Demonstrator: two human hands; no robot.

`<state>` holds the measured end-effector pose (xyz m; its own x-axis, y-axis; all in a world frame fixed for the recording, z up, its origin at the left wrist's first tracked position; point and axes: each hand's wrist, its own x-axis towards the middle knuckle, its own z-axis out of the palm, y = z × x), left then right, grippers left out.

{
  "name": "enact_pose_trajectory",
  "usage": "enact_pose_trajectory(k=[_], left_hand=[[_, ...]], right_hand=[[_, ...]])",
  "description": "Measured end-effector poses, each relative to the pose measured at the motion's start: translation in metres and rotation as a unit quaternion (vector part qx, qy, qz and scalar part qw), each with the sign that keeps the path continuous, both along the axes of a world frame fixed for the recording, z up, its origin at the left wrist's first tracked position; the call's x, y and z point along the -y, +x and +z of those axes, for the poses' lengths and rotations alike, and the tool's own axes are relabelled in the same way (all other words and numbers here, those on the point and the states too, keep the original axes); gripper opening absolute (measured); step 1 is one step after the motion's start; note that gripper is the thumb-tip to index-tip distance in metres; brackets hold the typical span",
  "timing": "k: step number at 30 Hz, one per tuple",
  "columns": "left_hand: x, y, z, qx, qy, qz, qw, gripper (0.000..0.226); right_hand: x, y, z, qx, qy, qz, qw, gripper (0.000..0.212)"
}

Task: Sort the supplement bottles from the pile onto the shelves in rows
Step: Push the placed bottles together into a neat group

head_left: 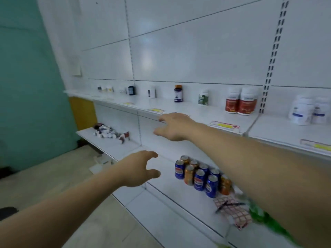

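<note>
now | l hand spread, empty | r hand spread by shelf edge | pile apart

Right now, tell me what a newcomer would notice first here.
The left grip and right grip reach forward, both empty. Blue and orange cans stand clustered low at right. Far left, a jumbled pile of bottles lies on a white shelf.
</note>
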<state>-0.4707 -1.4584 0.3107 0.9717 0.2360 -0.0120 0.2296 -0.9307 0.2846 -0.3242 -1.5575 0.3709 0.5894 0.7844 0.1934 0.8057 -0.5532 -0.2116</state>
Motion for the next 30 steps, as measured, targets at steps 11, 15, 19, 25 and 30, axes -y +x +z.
enact_pose_trajectory(k=[11,15,19,25,30], left_hand=[[-0.224,0.043,-0.065,-0.007,-0.046,0.113,0.993,0.065],[-0.308,0.08,-0.079,-0.008,-0.075,0.141,0.987,0.063],[-0.387,0.108,-0.09,-0.028,-0.081,0.156,0.984,0.064],[-0.512,0.171,-0.117,-0.054,-0.105,0.129,0.985,0.063],[-0.636,0.228,-0.157,-0.083,-0.145,0.098,0.981,0.063]], right_hand=[[-0.249,0.063,-0.081,-0.048,-0.055,0.055,0.996,0.063],[-0.331,0.117,-0.1,-0.081,-0.053,0.035,0.995,0.065],[-0.406,0.158,-0.115,-0.107,-0.059,0.027,0.992,0.066],[-0.521,0.21,-0.154,-0.13,-0.079,-0.014,0.988,0.07],[-0.619,0.255,-0.194,-0.165,-0.073,-0.066,0.981,0.07]])
